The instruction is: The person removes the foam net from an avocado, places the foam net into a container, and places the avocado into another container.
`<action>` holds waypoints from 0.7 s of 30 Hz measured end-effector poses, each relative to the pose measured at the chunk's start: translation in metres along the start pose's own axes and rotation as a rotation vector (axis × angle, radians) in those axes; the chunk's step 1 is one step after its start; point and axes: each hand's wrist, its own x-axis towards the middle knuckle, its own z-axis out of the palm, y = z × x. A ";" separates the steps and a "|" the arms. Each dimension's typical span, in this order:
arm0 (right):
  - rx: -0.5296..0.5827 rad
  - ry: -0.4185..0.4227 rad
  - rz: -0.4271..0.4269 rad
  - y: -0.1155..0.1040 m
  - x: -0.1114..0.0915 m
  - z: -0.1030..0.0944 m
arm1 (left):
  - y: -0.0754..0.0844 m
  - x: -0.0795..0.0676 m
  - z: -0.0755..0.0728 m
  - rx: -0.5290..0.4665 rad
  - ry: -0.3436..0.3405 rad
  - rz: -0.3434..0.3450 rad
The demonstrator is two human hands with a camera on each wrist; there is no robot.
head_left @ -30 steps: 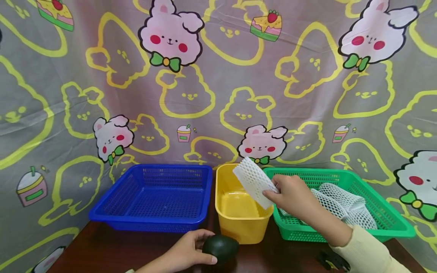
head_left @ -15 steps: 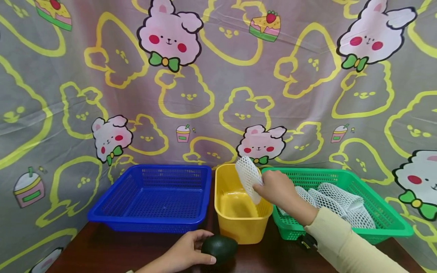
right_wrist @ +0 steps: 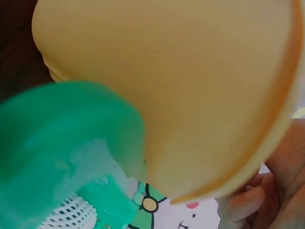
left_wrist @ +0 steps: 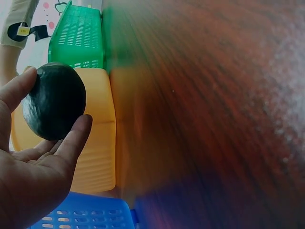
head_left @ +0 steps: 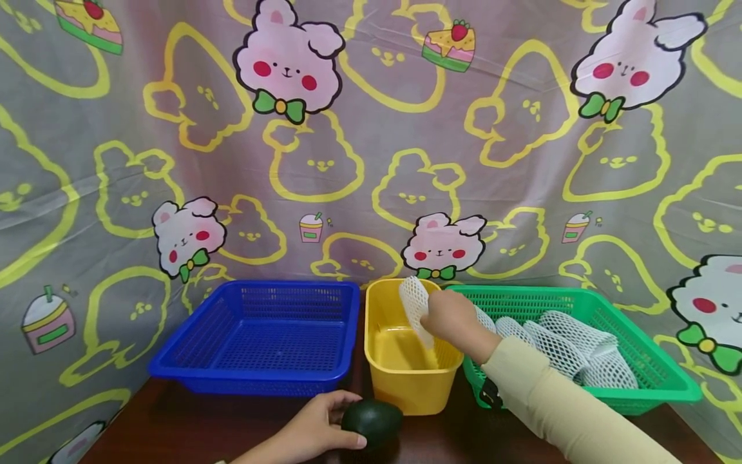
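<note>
A smooth dark green avocado [head_left: 373, 422] rests low at the table's front, gripped between the thumb and fingers of my left hand [head_left: 319, 422]. In the left wrist view the avocado [left_wrist: 55, 102] shows its rounded end, with the thumb on one side and fingers on the other. My right hand [head_left: 460, 322] holds a white foam net sleeve [head_left: 413, 306] over the open yellow bin [head_left: 414, 391]. The sleeve's lower end hangs inside the bin. In the right wrist view the bin wall [right_wrist: 167, 86] fills most of the picture; curled fingers [right_wrist: 245, 205] show at lower right.
Right of the bin stands a green basket [head_left: 655, 393] with several white net sleeves [head_left: 608, 370]. A blue perforated basket [head_left: 249, 385] is on the left. All stand on a dark wooden table [head_left: 174, 425]. A patterned curtain [head_left: 371, 129] hangs close behind.
My right hand has moved left from the green basket's edge to over the yellow bin, and the net sleeve has come slightly lower. The left hand and avocado stay put.
</note>
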 end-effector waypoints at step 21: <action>-0.096 -0.141 0.054 -0.016 0.019 0.026 | -0.004 0.000 -0.003 0.046 0.012 0.013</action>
